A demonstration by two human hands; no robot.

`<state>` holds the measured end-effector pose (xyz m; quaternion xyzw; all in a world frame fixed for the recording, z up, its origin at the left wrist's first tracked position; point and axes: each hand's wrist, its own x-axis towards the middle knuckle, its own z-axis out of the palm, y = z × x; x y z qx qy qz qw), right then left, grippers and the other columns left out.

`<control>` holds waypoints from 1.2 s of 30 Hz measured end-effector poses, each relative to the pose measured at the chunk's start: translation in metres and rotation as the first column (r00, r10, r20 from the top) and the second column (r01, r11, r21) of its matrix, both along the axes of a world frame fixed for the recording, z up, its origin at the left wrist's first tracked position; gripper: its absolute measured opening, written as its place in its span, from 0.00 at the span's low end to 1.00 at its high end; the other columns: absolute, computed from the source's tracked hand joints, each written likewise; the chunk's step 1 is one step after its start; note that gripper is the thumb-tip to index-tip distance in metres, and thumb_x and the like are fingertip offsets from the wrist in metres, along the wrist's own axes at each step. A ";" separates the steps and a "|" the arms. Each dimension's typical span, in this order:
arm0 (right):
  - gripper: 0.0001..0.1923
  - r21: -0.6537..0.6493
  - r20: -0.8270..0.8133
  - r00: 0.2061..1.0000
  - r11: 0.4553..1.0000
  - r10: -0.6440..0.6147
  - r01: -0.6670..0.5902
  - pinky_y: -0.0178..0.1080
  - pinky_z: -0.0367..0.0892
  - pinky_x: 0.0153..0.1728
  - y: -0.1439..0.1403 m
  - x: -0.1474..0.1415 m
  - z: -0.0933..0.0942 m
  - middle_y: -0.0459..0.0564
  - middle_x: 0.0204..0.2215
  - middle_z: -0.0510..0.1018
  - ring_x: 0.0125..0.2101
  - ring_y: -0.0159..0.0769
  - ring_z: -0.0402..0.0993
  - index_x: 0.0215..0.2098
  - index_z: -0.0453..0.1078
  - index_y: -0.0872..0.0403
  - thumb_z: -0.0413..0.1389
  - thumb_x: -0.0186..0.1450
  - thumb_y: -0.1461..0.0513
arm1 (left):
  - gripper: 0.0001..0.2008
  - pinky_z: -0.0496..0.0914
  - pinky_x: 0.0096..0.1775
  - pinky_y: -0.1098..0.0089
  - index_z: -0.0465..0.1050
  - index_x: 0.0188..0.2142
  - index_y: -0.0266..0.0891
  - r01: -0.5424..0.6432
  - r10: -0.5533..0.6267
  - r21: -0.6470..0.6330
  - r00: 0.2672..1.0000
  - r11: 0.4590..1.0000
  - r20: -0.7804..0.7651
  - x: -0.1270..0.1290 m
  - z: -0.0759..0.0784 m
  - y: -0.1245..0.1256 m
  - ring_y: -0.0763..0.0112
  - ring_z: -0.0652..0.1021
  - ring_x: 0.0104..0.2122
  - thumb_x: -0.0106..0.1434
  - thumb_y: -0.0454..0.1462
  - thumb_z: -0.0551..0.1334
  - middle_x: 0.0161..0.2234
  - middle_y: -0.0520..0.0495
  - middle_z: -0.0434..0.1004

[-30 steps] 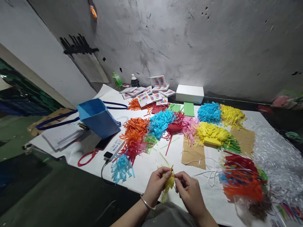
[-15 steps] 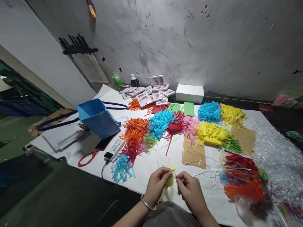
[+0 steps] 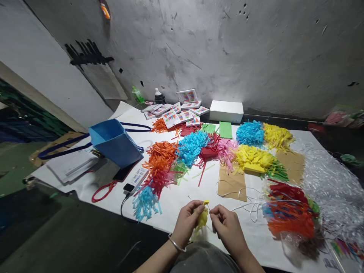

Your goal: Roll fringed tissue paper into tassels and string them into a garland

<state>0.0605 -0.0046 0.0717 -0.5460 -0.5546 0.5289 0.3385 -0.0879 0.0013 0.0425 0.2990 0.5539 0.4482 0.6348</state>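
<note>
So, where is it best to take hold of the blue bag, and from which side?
Grip the blue bag by its dark strap, coming from the left. The bag lies tipped over, and the long strap trails flat and free on that side, while orange strips crowd its right.

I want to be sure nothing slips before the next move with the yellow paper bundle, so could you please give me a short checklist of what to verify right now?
1. Left hand pinches the yellow paper bundle near its top: ok.
2. Right hand has its fingertips closed beside the bundle's top: ok.
3. A thin white string trails from the hands across the white table; whether the right hand actually grips it: cannot tell.
4. String looped around the bundle: cannot tell, too fine to see.
5. Bundle held apart from the blue paper pile: ok.
6. Table bare just ahead of the hands: ok.
</note>
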 end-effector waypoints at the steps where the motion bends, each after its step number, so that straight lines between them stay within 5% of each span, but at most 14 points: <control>1: 0.12 0.003 -0.015 1.000 1.000 0.003 -0.003 0.29 0.53 0.15 0.000 0.000 0.000 0.42 0.14 0.68 0.14 0.26 0.59 0.28 0.69 0.55 0.52 0.62 0.56 | 0.20 0.56 0.20 0.78 0.74 0.34 0.35 -0.003 0.003 -0.015 1.000 1.000 0.031 0.000 0.000 0.001 0.80 0.65 0.17 0.49 0.48 0.69 0.22 0.53 0.72; 4: 0.14 0.036 -0.041 0.999 0.999 -0.019 0.020 0.29 0.55 0.18 -0.001 0.003 0.000 0.42 0.16 0.67 0.17 0.27 0.61 0.29 0.70 0.55 0.52 0.63 0.53 | 0.19 0.61 0.24 0.77 0.73 0.33 0.35 0.003 0.011 -0.066 0.979 0.998 0.202 0.000 0.000 0.004 0.78 0.69 0.20 0.49 0.47 0.69 0.24 0.51 0.73; 10: 0.16 0.084 -0.035 0.999 0.996 -0.033 0.036 0.30 0.56 0.21 0.001 0.009 -0.005 0.43 0.18 0.66 0.20 0.29 0.61 0.33 0.72 0.56 0.52 0.64 0.52 | 0.12 0.64 0.27 0.77 0.73 0.30 0.31 0.202 -0.080 -0.181 0.848 0.962 0.524 -0.001 0.009 0.007 0.79 0.72 0.22 0.54 0.40 0.68 0.23 0.50 0.71; 16: 0.16 0.126 -0.037 0.998 0.990 -0.056 0.060 0.31 0.55 0.20 0.000 0.012 -0.001 0.44 0.19 0.68 0.20 0.29 0.60 0.33 0.72 0.56 0.52 0.64 0.53 | 0.07 0.67 0.27 0.78 0.70 0.31 0.33 0.219 0.115 -0.374 0.711 0.901 0.694 -0.005 0.008 0.006 0.80 0.73 0.20 0.57 0.35 0.64 0.21 0.54 0.70; 23: 0.15 0.119 -0.042 0.999 0.993 -0.008 0.013 0.31 0.58 0.22 0.001 0.012 -0.001 0.45 0.21 0.71 0.21 0.29 0.63 0.32 0.73 0.55 0.53 0.64 0.53 | 0.06 0.66 0.27 0.78 0.70 0.31 0.33 0.257 0.084 -0.350 0.688 0.901 0.721 -0.004 0.003 0.006 0.79 0.73 0.20 0.58 0.35 0.63 0.20 0.55 0.70; 31: 0.17 -0.102 -0.308 0.951 0.995 -0.034 0.003 0.29 0.57 0.17 0.008 0.010 -0.008 0.42 0.19 0.71 0.16 0.26 0.62 0.40 0.69 0.55 0.58 0.61 0.51 | 0.10 0.64 0.28 0.74 0.71 0.28 0.31 0.364 -0.234 -0.106 0.768 0.925 0.596 0.001 0.008 0.004 0.72 0.74 0.24 0.57 0.39 0.64 0.24 0.46 0.73; 36: 0.20 -0.224 -0.469 0.883 0.966 0.009 -0.129 0.30 0.60 0.15 0.013 0.010 -0.013 0.45 0.21 0.75 0.14 0.25 0.64 0.38 0.68 0.57 0.62 0.57 0.50 | 0.13 0.65 0.30 0.71 0.71 0.26 0.33 0.396 -0.295 -0.074 0.784 0.915 0.546 -0.001 0.005 0.008 0.68 0.75 0.25 0.57 0.43 0.64 0.23 0.45 0.74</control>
